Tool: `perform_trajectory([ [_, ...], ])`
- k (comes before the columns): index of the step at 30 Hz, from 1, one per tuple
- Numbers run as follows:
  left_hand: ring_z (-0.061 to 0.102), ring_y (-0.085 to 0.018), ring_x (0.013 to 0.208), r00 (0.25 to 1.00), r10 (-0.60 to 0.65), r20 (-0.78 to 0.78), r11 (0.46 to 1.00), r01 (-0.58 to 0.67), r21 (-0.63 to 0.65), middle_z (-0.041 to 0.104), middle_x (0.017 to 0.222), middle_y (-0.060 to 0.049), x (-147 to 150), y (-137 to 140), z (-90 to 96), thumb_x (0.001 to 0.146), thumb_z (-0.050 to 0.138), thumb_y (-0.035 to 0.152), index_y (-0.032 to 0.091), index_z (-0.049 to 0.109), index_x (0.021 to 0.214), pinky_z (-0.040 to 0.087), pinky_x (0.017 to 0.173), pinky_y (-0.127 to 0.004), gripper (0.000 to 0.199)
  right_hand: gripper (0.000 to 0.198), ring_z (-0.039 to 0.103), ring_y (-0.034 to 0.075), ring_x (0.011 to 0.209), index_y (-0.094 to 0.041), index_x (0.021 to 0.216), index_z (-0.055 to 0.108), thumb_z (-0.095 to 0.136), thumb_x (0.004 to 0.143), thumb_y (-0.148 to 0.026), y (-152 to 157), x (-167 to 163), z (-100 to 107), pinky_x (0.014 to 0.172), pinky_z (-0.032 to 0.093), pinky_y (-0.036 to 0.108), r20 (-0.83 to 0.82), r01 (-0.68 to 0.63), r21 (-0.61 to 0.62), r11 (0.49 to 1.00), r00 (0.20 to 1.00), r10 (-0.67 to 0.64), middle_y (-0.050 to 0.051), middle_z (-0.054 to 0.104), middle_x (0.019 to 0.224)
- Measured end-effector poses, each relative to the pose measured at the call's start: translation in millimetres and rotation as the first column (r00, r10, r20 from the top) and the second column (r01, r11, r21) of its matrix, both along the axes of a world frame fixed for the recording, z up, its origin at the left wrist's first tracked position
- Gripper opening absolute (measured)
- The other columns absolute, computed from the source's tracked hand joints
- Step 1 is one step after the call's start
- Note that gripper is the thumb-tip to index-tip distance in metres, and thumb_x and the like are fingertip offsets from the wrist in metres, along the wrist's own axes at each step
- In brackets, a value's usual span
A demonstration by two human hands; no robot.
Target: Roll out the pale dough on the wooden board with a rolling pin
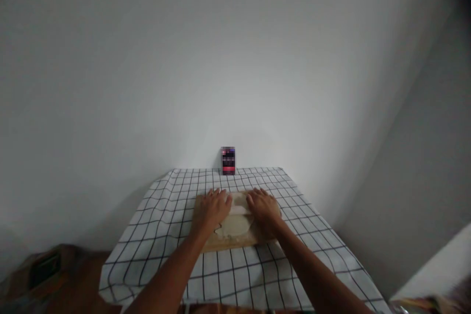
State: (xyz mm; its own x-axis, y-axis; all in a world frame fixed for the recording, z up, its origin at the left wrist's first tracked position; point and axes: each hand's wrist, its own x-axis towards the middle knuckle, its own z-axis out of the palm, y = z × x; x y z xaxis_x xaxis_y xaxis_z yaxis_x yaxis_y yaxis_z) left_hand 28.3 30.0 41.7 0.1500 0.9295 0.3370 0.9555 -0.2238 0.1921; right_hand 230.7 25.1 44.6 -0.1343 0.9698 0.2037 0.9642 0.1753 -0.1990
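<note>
- My left hand [218,207] and right hand [263,208] press palm-down, fingers extended, seemingly on a pale rolling pin [240,210] between them.
- Flattened dough [235,225] lies beneath, on the wooden board [235,242], lower centre of the frame.
- Checked cloth [162,221] surrounds; a small dark box [228,160] stands behind.

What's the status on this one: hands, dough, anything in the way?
Left hand and right hand palms down on a pale rolling pin. Flattened dough on wooden board. Nothing obstructing; small box stands at the wall.
</note>
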Motion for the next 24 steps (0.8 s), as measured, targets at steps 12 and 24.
perform_trajectory([
  [12,0.049,-0.035,0.161,0.989,-0.147,-0.001,0.983,0.146,0.115,0.057,0.171,-0.013,-12,-95,-35.4,0.115,0.041,0.039,0.02,0.061,0.161,0.031,0.138,-0.063,0.054,0.055,0.042,0.029,0.166,-0.024,0.156,0.067,0.034,0.119,-0.048,-98,6,-33,0.135,0.034,0.049,-0.065,0.023,0.037,0.999,0.998,-0.021,0.009,0.053,0.175],
  [24,0.062,-0.039,0.148,0.997,-0.026,-0.077,0.999,0.028,0.019,0.073,0.151,-0.017,-1,-30,3.2,0.117,0.041,0.045,0.02,0.074,0.142,0.039,0.128,-0.065,0.049,0.058,0.06,0.022,0.148,-0.017,0.143,0.075,0.026,0.122,-0.041,0,8,2,0.124,0.04,0.032,-0.055,-0.139,0.001,0.99,0.989,0.139,0.013,0.072,0.154],
])
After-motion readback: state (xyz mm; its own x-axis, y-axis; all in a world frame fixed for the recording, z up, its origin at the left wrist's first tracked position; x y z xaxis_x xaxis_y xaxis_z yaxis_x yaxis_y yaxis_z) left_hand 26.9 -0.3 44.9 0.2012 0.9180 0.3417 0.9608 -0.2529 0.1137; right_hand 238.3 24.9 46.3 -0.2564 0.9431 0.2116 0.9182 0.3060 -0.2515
